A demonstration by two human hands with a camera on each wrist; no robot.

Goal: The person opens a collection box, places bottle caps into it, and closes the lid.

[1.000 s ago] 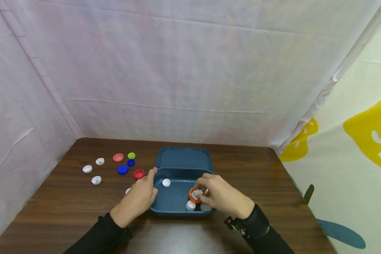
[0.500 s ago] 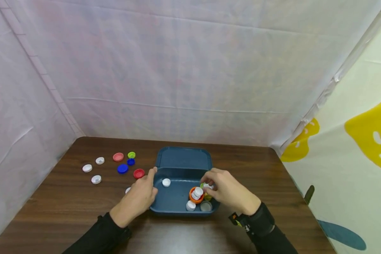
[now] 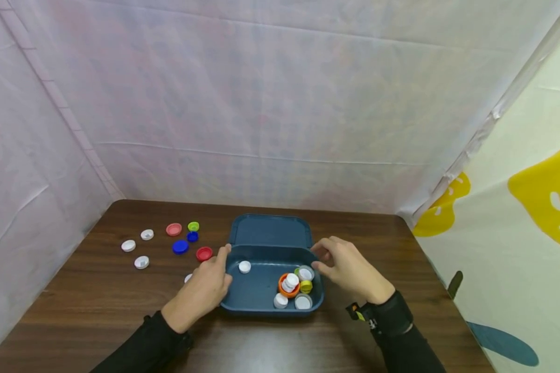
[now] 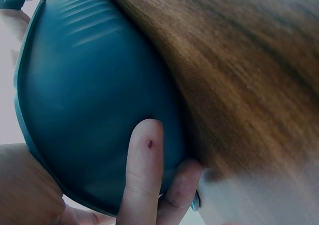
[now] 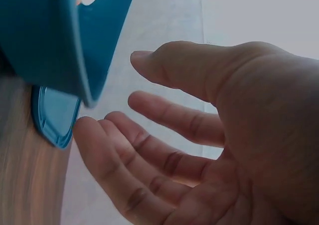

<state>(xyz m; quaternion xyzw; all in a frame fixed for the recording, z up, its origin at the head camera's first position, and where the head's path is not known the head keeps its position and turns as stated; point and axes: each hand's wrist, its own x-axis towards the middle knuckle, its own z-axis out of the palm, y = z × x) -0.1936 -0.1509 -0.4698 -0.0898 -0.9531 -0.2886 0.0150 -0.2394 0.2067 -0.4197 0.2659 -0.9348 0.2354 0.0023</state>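
Note:
A dark blue open box [image 3: 261,305] sits on the table. My left hand [image 3: 203,287] grips its left wall, fingers [image 4: 144,160] against the outside. At the box's right end, white caps [image 3: 303,301] lie around an orange ring-shaped cap [image 3: 282,292] with a small stack of white caps [image 3: 290,281] in it. A yellow cap [image 3: 306,286] lies beside it, a green one mostly covered. One more white cap [image 3: 245,267] sits alone toward the left. My right hand [image 3: 347,267] hovers by the right rim, fingers loosely bent, holding nothing.
A matching blue lid [image 3: 270,229] lies just behind the box. Left of the box, white, red, blue and green caps are scattered on the wooden table [image 3: 98,290], including a red one [image 3: 204,254]. One white cap is partly hidden by my left hand. White cloth [image 3: 261,103] hangs behind.
My right hand has set a white cap at the box's right side and let go, then moved right to the rim. My left hand has stayed on the box.

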